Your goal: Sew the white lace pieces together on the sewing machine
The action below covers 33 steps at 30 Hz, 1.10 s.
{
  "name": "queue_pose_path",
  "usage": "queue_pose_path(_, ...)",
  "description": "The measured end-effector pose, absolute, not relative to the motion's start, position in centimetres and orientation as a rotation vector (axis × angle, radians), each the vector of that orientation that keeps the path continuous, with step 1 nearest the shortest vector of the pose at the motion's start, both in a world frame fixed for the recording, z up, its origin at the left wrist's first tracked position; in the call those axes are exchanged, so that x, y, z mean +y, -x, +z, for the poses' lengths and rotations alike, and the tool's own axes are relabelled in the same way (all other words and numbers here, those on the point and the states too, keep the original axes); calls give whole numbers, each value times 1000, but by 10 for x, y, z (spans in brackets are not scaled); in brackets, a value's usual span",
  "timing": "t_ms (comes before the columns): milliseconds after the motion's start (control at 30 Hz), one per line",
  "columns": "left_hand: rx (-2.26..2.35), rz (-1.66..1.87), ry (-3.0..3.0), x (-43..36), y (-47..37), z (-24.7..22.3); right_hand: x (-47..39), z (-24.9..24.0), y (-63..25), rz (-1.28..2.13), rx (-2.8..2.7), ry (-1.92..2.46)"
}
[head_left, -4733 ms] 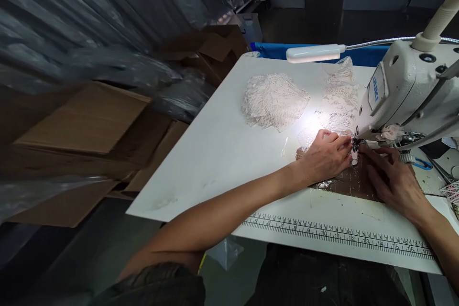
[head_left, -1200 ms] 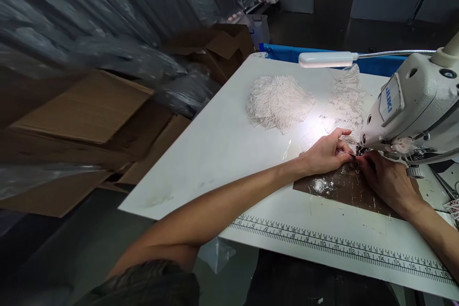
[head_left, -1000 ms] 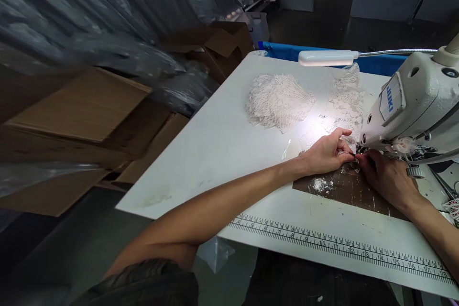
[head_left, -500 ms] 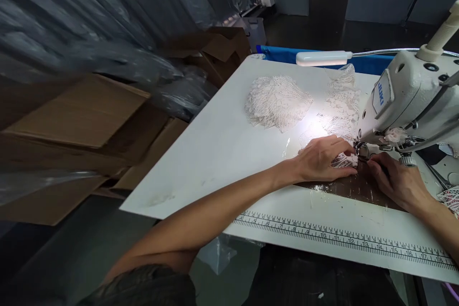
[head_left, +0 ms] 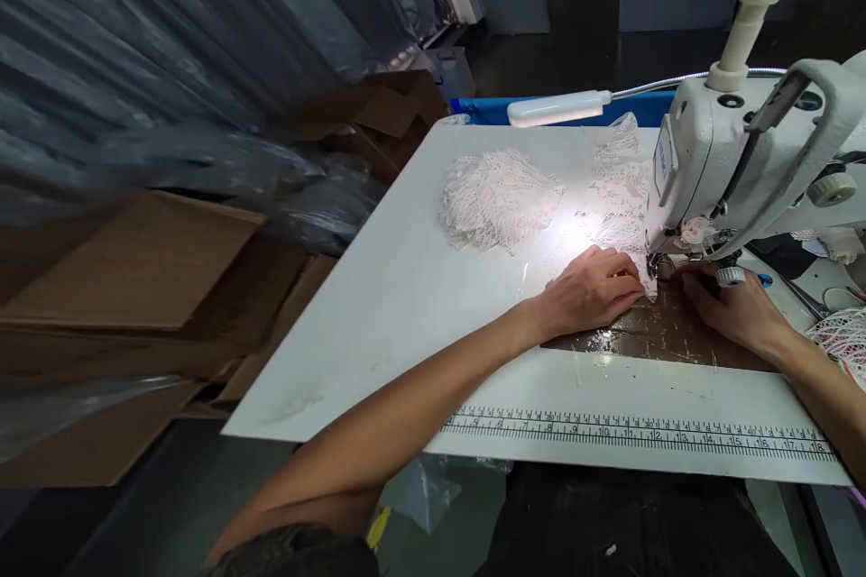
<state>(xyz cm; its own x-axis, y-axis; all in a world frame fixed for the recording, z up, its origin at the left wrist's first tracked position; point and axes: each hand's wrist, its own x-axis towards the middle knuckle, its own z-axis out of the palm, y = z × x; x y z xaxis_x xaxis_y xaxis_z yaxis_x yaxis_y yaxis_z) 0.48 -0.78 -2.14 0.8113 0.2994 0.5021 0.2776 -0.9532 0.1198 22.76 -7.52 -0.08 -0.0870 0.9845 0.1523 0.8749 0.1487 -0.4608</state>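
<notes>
My left hand (head_left: 595, 290) lies just left of the needle, its fingers curled together on the near end of a white lace piece (head_left: 619, 230). That lace runs away from me along the left side of the sewing machine (head_left: 704, 153), up to its presser foot (head_left: 653, 266). My right hand (head_left: 737, 311) is at the right of the foot, fingers bent in towards it. Their tips are partly hidden by the machine, so what they pinch does not show. A heap of white lace pieces (head_left: 497, 198) lies further left on the table.
The white table (head_left: 379, 334) carries a printed ruler (head_left: 629, 435) along its front edge. A lamp (head_left: 558, 108) on a flexible neck shines over the lace. Scissors (head_left: 805, 297) and more lace (head_left: 842, 338) lie at the right. Cardboard boxes (head_left: 135, 261) stand left of the table.
My left hand's thumb and fingers, spread before, have come together. The lace under it has moved away from me, leaving only a small tip near the foot. The camera view has turned right.
</notes>
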Motion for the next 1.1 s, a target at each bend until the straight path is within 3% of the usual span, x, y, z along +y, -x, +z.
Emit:
queue_pose_path(233, 376, 953, -3003, -9, -7, -21, -89, -10, -229, 417, -2120, 1518)
queue_pose_path(533, 327, 842, -3285, -12, -5, -20, -89, -19, -234, 250, -2341, 1502)
queue_pose_path(700, 313, 930, -3279, -12, -5, -19, -89, -23, -235, 164, -2362, 1490)
queue_pose_path(1100, 399, 774, -3288, -17, -5, -17, -93, -15, -228, -51, -2440, 1346)
